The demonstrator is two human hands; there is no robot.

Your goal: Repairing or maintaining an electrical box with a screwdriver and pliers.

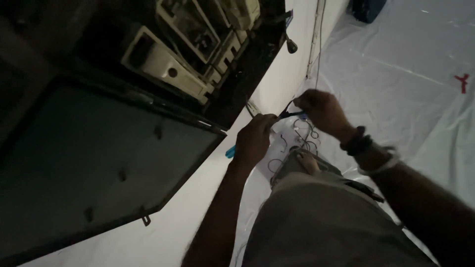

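Nearest: the person's grey-trousered leg [326, 222] fills the bottom of the view, both forearms reaching out over it.

Left hand [255, 138] is closed around a tool with a blue handle [230, 152] – the handle end sticks out below the fist, the working end is hidden, so I can't say what kind it is. Right hand [321, 111], dark bands on the wrist, pinches one end of a thin dark wire [289, 112] between fingertips. The wire runs taut between the two hands, probably held that way so the tool can work on it cleanly.

Just below the hands, loose wire offcuts [302, 141] lie curled on the white plastic floor sheet [410, 74], next to a foot in a sandal [304, 163] – looks like scraps dropped where they fell.

Left side: open electrical cabinet [198, 44] set in the white wall [188, 198], pale breaker-like modules inside, its dark door [99, 158] swung open toward us – access left clear while the wire is prepped at arm's length.

Far: thin cables [316, 39] run along the wall base; a red tape mark [462, 81] on the sheet, far right. Dim light, detail is limited.
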